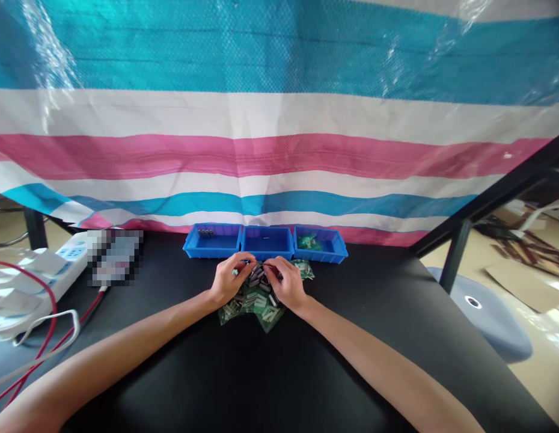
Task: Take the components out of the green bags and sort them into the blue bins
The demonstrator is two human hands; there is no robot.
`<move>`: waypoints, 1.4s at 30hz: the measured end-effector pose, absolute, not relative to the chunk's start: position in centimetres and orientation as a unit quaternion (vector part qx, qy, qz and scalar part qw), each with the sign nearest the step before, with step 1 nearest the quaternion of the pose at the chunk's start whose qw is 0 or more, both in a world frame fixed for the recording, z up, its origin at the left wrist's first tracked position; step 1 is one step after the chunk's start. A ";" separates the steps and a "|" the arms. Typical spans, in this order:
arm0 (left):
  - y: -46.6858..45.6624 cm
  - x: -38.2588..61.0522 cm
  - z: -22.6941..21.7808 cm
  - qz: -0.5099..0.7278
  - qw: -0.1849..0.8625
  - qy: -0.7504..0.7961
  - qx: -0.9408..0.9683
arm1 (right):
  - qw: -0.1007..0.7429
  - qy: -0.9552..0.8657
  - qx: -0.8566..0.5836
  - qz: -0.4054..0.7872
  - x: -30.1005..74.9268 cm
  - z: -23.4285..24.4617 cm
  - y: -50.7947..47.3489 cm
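Observation:
Both my hands meet over a small heap of green circuit boards and dark little parts on the black table. My left hand is curled, its fingertips pinching a tiny part I cannot make out. Opposite it, my right hand is also closed in a pinch, fingertips almost touching the left ones. Just behind the heap stand three blue trays in a row: the left tray holds a few dark pieces, the middle tray one tiny piece, the right tray some green boards.
A white power strip with red and white cables lies at the left. A striped tarp hangs behind the table. A grey-blue stool stands on the floor right of the table, beside a black frame.

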State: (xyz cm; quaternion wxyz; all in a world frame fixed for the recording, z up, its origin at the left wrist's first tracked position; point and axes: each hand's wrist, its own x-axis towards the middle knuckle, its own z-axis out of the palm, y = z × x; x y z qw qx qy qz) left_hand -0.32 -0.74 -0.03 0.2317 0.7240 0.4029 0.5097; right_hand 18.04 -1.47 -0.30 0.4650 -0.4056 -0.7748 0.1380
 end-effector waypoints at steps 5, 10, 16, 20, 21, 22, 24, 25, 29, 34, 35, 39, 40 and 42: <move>-0.8 -0.3 0.0 0.511 0.235 0.405 0.721 | 0.472 -0.774 -0.396 0.143 18.0 -0.4 -1.5; -0.8 -0.3 0.1 0.510 0.233 0.407 0.721 | 0.478 -0.775 -0.383 0.154 18.0 -0.4 -1.5; -0.8 -0.3 0.1 0.507 0.232 0.401 0.727 | 0.482 -0.774 -0.380 0.156 18.0 -0.3 -1.5; -0.7 -0.3 0.0 0.509 0.225 0.398 0.729 | 0.480 -0.775 -0.377 0.163 18.1 -0.4 -1.4; -0.7 -0.3 0.0 0.509 0.223 0.398 0.730 | 0.480 -0.776 -0.375 0.164 18.1 -0.4 -1.4; -0.7 -0.3 0.0 0.509 0.220 0.398 0.731 | 0.480 -0.777 -0.373 0.163 18.1 -0.5 -1.4; -0.7 -0.4 -0.1 0.507 0.216 0.399 0.733 | 0.483 -0.778 -0.368 0.161 18.1 -0.6 -1.4; -0.7 -0.4 -0.1 0.506 0.214 0.400 0.734 | 0.485 -0.778 -0.365 0.160 18.1 -0.6 -1.4; -0.7 -0.4 -0.1 0.506 0.207 0.399 0.736 | 0.486 -0.781 -0.359 0.157 18.1 -0.7 -1.3; -0.7 -0.4 -0.1 0.509 0.184 0.395 0.742 | 0.481 -0.786 -0.355 0.161 18.2 -0.8 -1.2; -0.7 -0.4 -0.1 0.508 0.181 0.395 0.744 | 0.479 -0.786 -0.355 0.161 18.2 -0.8 -1.2; -0.7 -0.4 -0.1 0.507 0.174 0.393 0.747 | 0.478 -0.788 -0.355 0.158 18.2 -0.8 -1.2; -0.7 -0.4 -0.1 0.507 0.174 0.392 0.747 | 0.478 -0.788 -0.355 0.156 18.2 -0.8 -1.2; -0.7 -0.4 -0.1 0.507 0.174 0.392 0.748 | 0.478 -0.788 -0.354 0.155 18.2 -0.8 -1.2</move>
